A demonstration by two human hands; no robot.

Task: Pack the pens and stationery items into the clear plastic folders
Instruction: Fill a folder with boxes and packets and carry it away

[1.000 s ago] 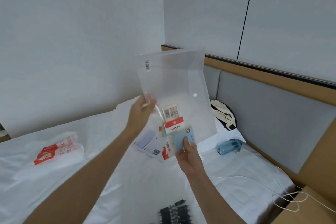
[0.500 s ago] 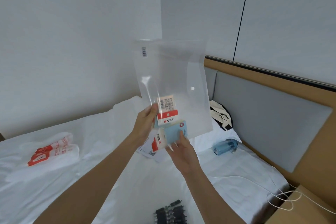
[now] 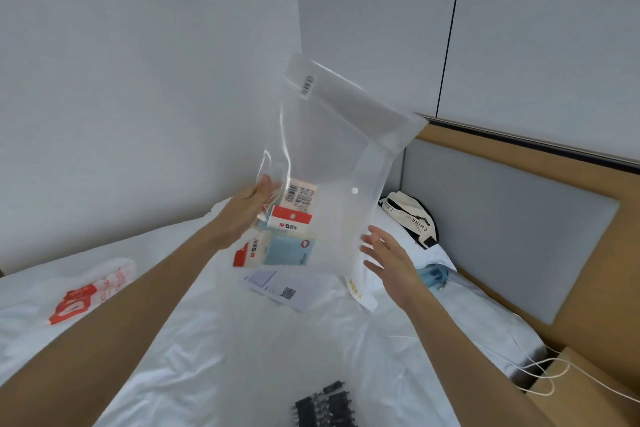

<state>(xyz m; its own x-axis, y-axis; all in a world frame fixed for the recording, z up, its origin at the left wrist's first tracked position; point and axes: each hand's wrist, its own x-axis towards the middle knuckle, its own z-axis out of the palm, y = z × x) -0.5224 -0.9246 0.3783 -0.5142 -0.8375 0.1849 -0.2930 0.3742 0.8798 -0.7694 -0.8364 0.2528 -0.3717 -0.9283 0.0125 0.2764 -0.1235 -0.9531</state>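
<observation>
Folder up in the air above the bed, tilted, its flap end highest and a lower corner dipping toward the sheet. The left hand grips it at the left edge, fingers curled onto the plastic beside the packets. The right hand is off it altogether, fingers spread and relaxed, holding nothing, hovering just right of the folder.

Inside, against the left hand: a barcoded packet, a red-and-white packet and a blue pad, bunched low in the folder. A paper slip lies on the bed just below, and a cluster of black pens sits well below that, nearer the person. A red-and-white bag lies far left of the folder, a blue bottle just right of it.

Here's the risk: one hand on floppy plastic. If the folder sags or tips further, those packets could slide to the open side and spill onto the bed. The flap looks unfastened, so nothing would stop them.

Half a second ago the right hand was pushing the blue pad in from below; now it has let go and pulled clear, and the folder has swung from upright to slanted.
</observation>
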